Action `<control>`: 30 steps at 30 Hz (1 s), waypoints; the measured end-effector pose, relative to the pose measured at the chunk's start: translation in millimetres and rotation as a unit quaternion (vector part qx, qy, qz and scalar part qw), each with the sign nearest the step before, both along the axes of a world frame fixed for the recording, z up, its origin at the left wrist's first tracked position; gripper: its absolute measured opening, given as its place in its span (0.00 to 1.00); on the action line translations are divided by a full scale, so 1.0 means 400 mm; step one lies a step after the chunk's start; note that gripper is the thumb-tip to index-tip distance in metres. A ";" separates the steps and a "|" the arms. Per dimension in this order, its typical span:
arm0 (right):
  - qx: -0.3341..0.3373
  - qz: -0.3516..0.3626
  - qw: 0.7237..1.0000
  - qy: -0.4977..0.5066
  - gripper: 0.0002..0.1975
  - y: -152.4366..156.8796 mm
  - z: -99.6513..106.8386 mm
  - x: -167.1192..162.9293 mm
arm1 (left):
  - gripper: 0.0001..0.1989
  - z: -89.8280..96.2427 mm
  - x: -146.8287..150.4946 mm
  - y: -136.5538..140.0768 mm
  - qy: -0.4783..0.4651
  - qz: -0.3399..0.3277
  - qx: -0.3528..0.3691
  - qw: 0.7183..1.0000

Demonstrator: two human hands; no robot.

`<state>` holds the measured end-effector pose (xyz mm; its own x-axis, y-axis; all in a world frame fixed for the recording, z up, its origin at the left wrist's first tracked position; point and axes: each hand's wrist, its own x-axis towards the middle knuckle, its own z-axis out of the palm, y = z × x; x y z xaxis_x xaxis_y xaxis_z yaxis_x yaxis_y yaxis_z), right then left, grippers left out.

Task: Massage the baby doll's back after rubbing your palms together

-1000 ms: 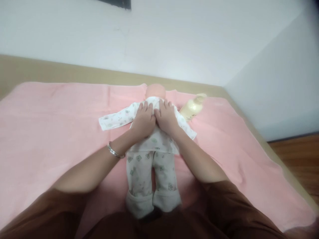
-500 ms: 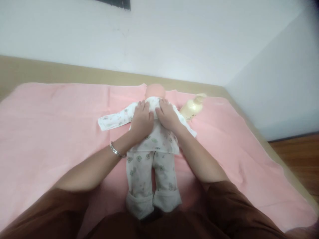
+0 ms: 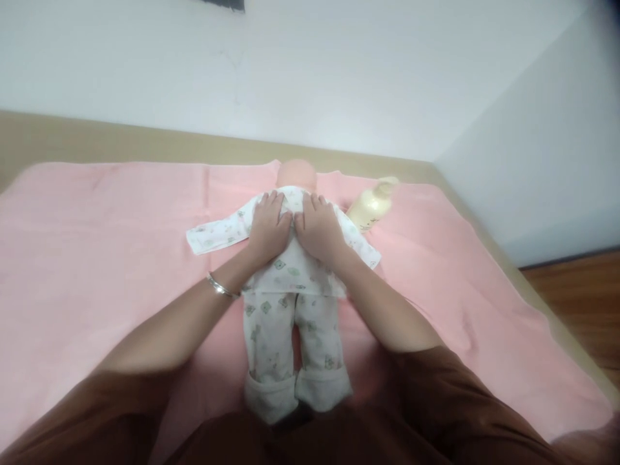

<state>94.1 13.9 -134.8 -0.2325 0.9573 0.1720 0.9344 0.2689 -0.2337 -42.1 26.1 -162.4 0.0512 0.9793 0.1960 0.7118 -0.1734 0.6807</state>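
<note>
A baby doll [image 3: 296,174] in a white patterned top [image 3: 290,266] and matching trousers [image 3: 271,329] with turned-up cuffs lies in front of me, its bare head at the far end and its face not showing. My left hand [image 3: 268,226] rests flat on the left side of the doll's upper body, fingers stretched toward the head. Beside it, my right hand [image 3: 320,226] lies flat on the right side, fingers likewise extended. The two thumbs come close together over the middle. Both sleeves of the top reach out sideways on the cloth.
A pink cloth [image 3: 121,258] covers most of the tan surface [image 3: 97,132] beneath the doll. A cream pump bottle [image 3: 371,208] lies tilted by the doll's right-hand sleeve. A white wall [image 3: 314,84] rises behind, and wooden floor [image 3: 576,310] shows at the right.
My left hand has shifted slightly left and my right hand slightly inward, so the thumbs now lie side by side. The view has moved a little; the doll stays in place.
</note>
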 end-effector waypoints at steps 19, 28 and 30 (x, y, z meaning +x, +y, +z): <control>0.005 0.016 1.000 0.014 0.31 -0.022 0.009 0.001 | 0.30 0.001 -0.029 0.025 0.024 -0.032 0.014 0.999; -0.083 -0.004 0.993 0.085 0.24 0.033 0.044 0.036 | 0.30 0.008 0.001 -0.012 0.086 -0.014 0.048 0.995; -0.098 -0.025 0.991 0.093 0.24 0.058 0.042 0.048 | 0.30 0.013 0.024 -0.048 0.092 -0.019 0.070 0.993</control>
<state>113.4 37.0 -117.9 -0.1660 0.9860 0.0173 0.8813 0.1562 -0.4461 -32.5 6.7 -157.2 0.1349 0.9399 0.3136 0.8134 -0.2858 0.5067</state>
